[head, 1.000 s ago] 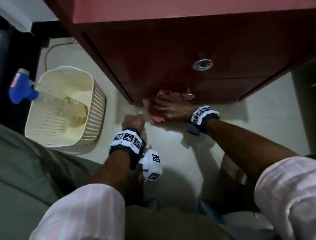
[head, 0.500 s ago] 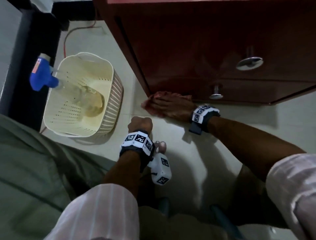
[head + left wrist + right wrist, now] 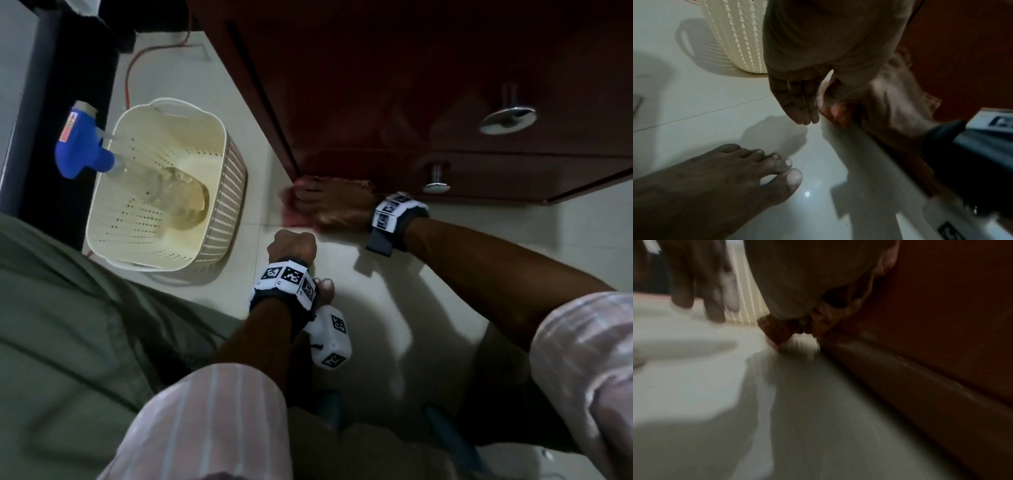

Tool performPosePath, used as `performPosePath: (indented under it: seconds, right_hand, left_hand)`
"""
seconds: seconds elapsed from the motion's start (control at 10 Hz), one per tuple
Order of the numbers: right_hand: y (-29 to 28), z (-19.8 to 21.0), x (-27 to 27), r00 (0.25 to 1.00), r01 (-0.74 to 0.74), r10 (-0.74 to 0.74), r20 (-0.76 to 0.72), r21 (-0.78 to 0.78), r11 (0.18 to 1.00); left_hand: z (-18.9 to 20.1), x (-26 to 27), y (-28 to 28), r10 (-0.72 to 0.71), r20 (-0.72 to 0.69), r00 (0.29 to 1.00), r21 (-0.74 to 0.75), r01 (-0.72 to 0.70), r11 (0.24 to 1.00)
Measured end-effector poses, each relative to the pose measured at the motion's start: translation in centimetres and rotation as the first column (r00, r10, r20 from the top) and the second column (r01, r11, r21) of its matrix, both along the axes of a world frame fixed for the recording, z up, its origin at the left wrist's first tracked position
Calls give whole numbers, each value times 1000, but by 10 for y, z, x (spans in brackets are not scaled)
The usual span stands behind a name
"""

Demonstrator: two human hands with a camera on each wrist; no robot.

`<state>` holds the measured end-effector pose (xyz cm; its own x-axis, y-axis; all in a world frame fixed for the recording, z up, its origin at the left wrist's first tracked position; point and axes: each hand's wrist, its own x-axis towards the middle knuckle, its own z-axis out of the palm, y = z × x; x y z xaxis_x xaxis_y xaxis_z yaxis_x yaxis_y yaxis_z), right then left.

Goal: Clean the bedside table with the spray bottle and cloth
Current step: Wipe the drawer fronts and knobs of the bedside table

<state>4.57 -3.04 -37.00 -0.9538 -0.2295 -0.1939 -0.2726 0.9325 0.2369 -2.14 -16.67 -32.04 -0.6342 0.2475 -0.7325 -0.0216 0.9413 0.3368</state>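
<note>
The red-brown bedside table (image 3: 411, 85) stands on the pale floor, its two drawer fronts towards me. My right hand (image 3: 339, 205) grips a bunched pink-red cloth (image 3: 291, 214) and holds it against the table's base at the bottom left corner. The right wrist view is blurred and shows the cloth (image 3: 781, 331) under the palm, beside the base board (image 3: 920, 369). My left hand (image 3: 291, 245) hangs over the floor just in front, its fingers (image 3: 797, 100) loosely curved and holding nothing. The spray bottle (image 3: 82, 154), with a blue head, lies in the cream basket (image 3: 226, 192).
Two metal drawer knobs (image 3: 507, 120) (image 3: 436, 181) stick out of the table above my right wrist. My bare foot (image 3: 735, 170) rests on the tiles below the left hand. A red cable (image 3: 137, 61) runs along the floor behind the basket. A dark bed frame edge (image 3: 51, 102) is at left.
My right hand has slid the cloth leftward along the table's base, from under the lower knob to the left corner. The left hand has stayed hanging in place.
</note>
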Motion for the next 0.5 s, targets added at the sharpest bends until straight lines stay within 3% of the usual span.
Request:
performPosePath:
  seconds: [0.1, 0.2, 0.3, 0.4, 0.5]
  right_hand:
    - [13, 8, 38, 994, 11, 6, 108, -157, 987]
    - [20, 4, 69, 998, 28, -38, -44, -201, 979]
    - [16, 8, 90, 969, 172, -209, -133, -244, 954]
    - [6, -1, 79, 950, 162, -219, -221, -250, 955]
    - [7, 4, 38, 947, 19, -83, -311, -201, 979]
  left_hand:
    - [7, -1, 7, -22, -18, 1000, 58, 23, 998]
    - [12, 2, 12, -29, 1, 1000, 89, 28, 996]
    - [13, 8, 13, -24, 32, 999, 82, 21, 996]
    - [11, 11, 12, -17, 18, 1000, 63, 16, 998]
    - [6, 6, 13, -59, -12, 998, 28, 59, 998]
